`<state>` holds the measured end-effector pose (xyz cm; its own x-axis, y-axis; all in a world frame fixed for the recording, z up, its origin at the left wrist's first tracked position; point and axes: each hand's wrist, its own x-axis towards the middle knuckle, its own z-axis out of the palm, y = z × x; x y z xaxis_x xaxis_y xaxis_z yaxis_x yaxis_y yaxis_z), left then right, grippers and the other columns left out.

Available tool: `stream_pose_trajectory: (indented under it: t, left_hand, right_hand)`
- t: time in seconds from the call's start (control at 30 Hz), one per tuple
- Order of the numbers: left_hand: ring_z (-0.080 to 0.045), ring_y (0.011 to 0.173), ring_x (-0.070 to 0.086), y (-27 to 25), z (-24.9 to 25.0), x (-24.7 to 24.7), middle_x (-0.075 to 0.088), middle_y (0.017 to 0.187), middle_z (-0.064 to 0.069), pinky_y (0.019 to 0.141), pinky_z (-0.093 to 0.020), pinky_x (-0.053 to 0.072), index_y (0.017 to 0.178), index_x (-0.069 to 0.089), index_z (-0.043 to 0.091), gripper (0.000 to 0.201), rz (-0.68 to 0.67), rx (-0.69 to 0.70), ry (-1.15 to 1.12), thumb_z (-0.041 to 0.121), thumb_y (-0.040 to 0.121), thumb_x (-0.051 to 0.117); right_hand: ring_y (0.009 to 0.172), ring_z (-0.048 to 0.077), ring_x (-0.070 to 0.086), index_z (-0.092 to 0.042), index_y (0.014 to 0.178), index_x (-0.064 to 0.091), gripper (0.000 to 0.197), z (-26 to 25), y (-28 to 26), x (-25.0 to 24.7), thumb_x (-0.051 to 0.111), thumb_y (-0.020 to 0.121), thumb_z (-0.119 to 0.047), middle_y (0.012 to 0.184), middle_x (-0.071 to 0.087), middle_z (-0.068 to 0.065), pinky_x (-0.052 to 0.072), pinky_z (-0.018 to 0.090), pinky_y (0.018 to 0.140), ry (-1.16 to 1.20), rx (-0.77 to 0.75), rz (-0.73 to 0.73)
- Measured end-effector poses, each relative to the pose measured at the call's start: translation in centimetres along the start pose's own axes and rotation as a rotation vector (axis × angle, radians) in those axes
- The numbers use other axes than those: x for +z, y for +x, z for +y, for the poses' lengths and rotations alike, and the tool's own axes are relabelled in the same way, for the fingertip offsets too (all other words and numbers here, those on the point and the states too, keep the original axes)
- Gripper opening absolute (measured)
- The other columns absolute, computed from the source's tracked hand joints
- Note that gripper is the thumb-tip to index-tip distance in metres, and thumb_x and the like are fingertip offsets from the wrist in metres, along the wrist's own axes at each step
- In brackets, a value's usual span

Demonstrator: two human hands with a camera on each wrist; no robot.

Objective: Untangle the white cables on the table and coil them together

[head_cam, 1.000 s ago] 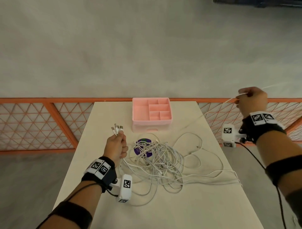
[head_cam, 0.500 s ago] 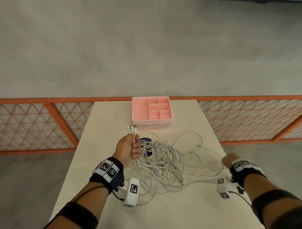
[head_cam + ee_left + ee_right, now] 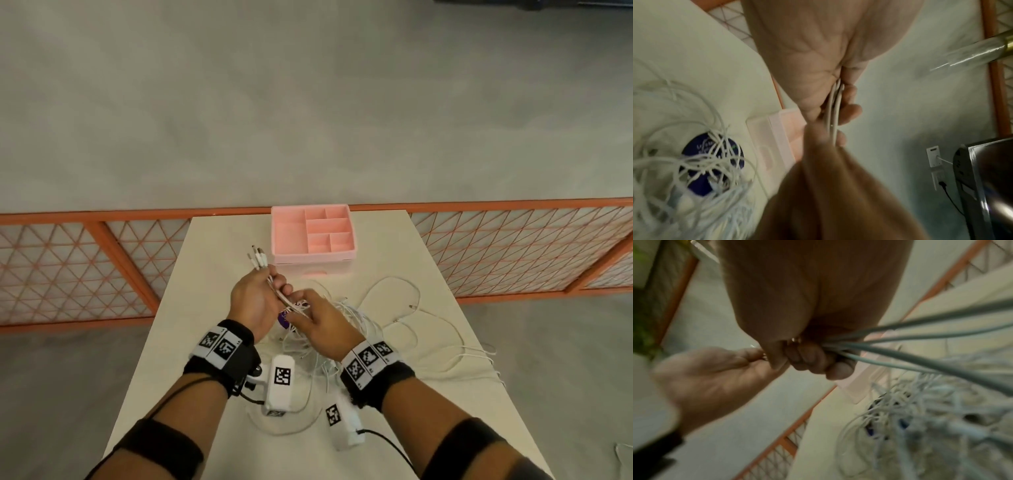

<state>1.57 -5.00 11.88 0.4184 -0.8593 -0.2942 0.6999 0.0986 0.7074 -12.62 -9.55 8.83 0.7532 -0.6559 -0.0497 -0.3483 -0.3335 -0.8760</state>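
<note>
Several white cables [image 3: 404, 322] lie in a tangled heap [image 3: 694, 170] on the cream table [image 3: 219, 246]. My left hand [image 3: 263, 291] grips a bunch of cable ends; their plugs [image 3: 257, 257] stick up past its fingers. In the left wrist view the strands [image 3: 835, 110] run between its curled fingers. My right hand [image 3: 310, 313] meets the left one and grips the same bunch just below it. In the right wrist view its fingers [image 3: 818, 360] curl round several strands [image 3: 920, 337] that lead down to the heap [image 3: 920, 410].
A pink compartment tray [image 3: 313, 236] stands at the table's far edge, just behind the hands. A purple round disc [image 3: 712, 164] lies under the heap. Loose cable loops [image 3: 455, 359] reach the table's right edge. An orange lattice fence [image 3: 513, 250] runs behind the table.
My right hand came down from high on the right, passed the table's right side, and now grips the bunch beside my left hand. My left hand lifted and shifted slightly right.
</note>
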Motion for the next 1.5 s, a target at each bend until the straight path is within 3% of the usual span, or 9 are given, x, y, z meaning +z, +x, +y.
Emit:
stream_pose_trajectory:
  t: [0.1,0.4,0.7,0.8,0.97,1.03,1.13,1.4,1.5]
  left_hand:
    - [-0.019,0.058,0.052,0.8,1.5,-1.9,0.047,0.063,-0.003,0.077,-0.045,0.055,0.085,0.051,0.011,0.026,0.017,0.045,0.023,0.016,0.105,0.035]
    - [-0.006,0.039,0.026,0.6,1.4,-2.7,0.031,0.049,0.008,0.038,-0.019,0.027,0.082,0.049,0.012,0.028,0.01,-0.038,0.103,0.012,0.105,0.032]
    - [-0.007,0.04,0.022,-1.1,-4.3,-1.7,0.029,0.052,0.005,0.039,-0.016,0.021,0.084,0.051,0.01,0.025,0.005,-0.183,0.201,0.009,0.104,0.035]
    - [-0.007,0.038,0.022,-1.6,-5.2,-1.7,0.029,0.051,0.005,0.039,-0.015,0.02,0.083,0.05,0.01,0.026,0.038,-0.2,0.249,0.009,0.104,0.036]
    - [-0.006,0.036,0.023,-2.1,-5.1,-2.5,0.031,0.048,0.006,0.039,-0.014,0.016,0.08,0.048,0.011,0.029,0.063,-0.212,0.362,0.01,0.106,0.034]
    - [-0.006,0.036,0.022,-2.0,-4.9,-2.9,0.031,0.048,0.006,0.039,-0.014,0.017,0.079,0.048,0.012,0.03,0.09,-0.189,0.38,0.01,0.106,0.034]
    - [-0.006,0.036,0.023,-1.8,-4.5,-3.6,0.032,0.047,0.007,0.038,-0.014,0.017,0.08,0.048,0.012,0.029,0.133,-0.163,0.379,0.011,0.106,0.034]
    - [-0.007,0.036,0.023,-1.9,-3.9,-3.7,0.032,0.047,0.006,0.039,-0.015,0.02,0.08,0.049,0.011,0.028,0.137,-0.136,0.38,0.011,0.105,0.035]
    - [-0.008,0.037,0.024,-1.9,-3.7,-3.7,0.032,0.048,0.005,0.039,-0.016,0.021,0.081,0.049,0.011,0.028,0.126,-0.121,0.383,0.014,0.106,0.036]
  right_hand:
    - [0.067,0.004,0.051,-0.012,0.1,0.06,0.03,3.1,-1.2,-2.2,0.044,0.103,-0.038,0.075,0.053,-0.012,0.039,0.028,0.069,-0.235,0.03,-0.116]
    - [0.08,0.021,0.055,-0.023,0.074,0.05,0.035,14.5,-7.4,-14.0,0.047,0.1,-0.045,0.078,0.057,-0.001,0.037,0.03,0.071,-0.677,0.485,-0.124]
    - [0.094,0.028,0.061,-0.022,0.084,0.056,0.036,13.8,-10.6,-23.7,0.036,0.102,-0.046,0.087,0.065,0.003,0.041,0.047,0.094,-1.068,0.612,0.527]
    - [0.111,0.026,0.056,-0.024,0.103,0.063,0.029,15.2,-11.0,-22.3,0.04,0.1,-0.041,0.112,0.065,0.001,0.04,0.045,0.097,-1.139,0.782,0.344]
    - [0.089,0.02,0.067,-0.025,0.083,0.064,0.033,24.7,-12.0,-18.9,0.081,0.062,-0.044,0.091,0.068,-0.005,0.055,0.035,0.085,-0.95,1.041,-0.218]
    - [0.098,0.023,0.067,-0.027,0.084,0.063,0.031,25.8,-11.1,-17.4,0.076,0.058,-0.038,0.11,0.07,0.0,0.053,0.036,0.089,-0.956,1.009,-0.37]
    - [0.125,0.027,0.055,-0.02,0.125,0.059,0.035,16.4,-8.3,-13.3,0.051,0.091,-0.024,0.136,0.056,0.006,0.043,0.034,0.104,-0.862,0.803,-0.305]
    - [0.085,0.013,0.064,-0.017,0.095,0.072,0.047,7.0,-2.7,-2.6,0.056,0.089,-0.06,0.093,0.071,-0.001,0.05,0.033,0.083,-0.309,0.455,-0.271]
    - [0.083,0.017,0.066,-0.01,0.089,0.071,0.034,6.4,-1.9,-0.1,0.066,0.087,-0.044,0.09,0.072,0.004,0.053,0.032,0.079,-0.342,0.392,-0.233]
